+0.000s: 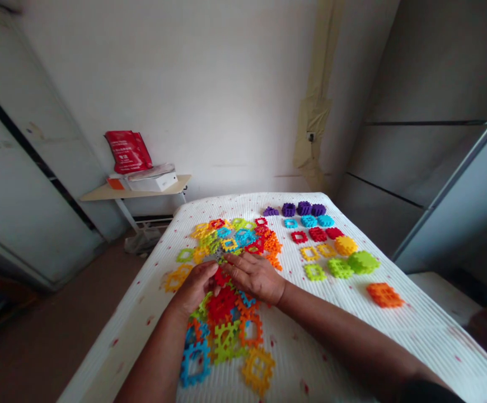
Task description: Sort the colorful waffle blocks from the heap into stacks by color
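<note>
My left hand [195, 285] and my right hand [254, 277] meet above a heap of multicoloured plastic waffle blocks [226, 330] on a white dotted mattress [344, 330]. A red block [221, 275] sits against my left fingers, and a small grey piece [217, 254] lies just beyond my fingertips. Whether either hand grips anything is hidden. To the right, sorted groups run down the mattress: purple blocks [303, 209], blue blocks [308, 221], red blocks [317, 234], yellow blocks [319, 252], green blocks [348, 264] and an orange stack [385, 295].
Behind the mattress, a small wooden side table [134, 190] holds a red bag [128, 151] and a white box [153, 182]. Pale wardrobe doors [29, 168] stand at the left, grey panels [428, 140] at the right, with brown floor [59, 336] beside the bed.
</note>
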Motion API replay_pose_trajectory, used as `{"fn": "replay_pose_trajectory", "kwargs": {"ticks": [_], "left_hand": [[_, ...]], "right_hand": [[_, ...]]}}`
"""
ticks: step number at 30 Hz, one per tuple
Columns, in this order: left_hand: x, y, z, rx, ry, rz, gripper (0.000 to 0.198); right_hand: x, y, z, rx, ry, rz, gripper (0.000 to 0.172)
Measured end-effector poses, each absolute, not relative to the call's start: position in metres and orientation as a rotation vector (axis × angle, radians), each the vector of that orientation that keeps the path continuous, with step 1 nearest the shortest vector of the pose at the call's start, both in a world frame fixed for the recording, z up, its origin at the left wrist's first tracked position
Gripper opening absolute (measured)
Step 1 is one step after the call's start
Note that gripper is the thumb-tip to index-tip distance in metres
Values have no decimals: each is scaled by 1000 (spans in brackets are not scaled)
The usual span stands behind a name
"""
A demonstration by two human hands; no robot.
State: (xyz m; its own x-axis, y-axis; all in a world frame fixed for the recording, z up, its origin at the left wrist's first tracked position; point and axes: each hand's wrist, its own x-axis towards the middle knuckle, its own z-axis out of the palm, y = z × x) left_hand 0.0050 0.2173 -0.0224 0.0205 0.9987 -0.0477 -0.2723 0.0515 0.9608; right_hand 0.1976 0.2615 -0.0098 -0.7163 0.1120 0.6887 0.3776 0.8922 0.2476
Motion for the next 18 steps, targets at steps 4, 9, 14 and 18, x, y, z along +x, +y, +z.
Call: {"fn": "replay_pose_trajectory", "kwargs": {"ticks": [4,9,14,18], "left_hand": [[7,217,-21,979,1017,1265,34],[4,220,-28,1058,1024,1285,37],[-6,223,-31,1295,1129,1291,36],[-10,224,-33,1376,1253,1287,32]], "right_hand": [[197,260,-8,-336,-2374,-534,28],[197,261,-6,-348,-2402,-544,28],[236,295,9,-511,-2393,-269,37],[308,342,31,-920,-2507,14,50]]}}
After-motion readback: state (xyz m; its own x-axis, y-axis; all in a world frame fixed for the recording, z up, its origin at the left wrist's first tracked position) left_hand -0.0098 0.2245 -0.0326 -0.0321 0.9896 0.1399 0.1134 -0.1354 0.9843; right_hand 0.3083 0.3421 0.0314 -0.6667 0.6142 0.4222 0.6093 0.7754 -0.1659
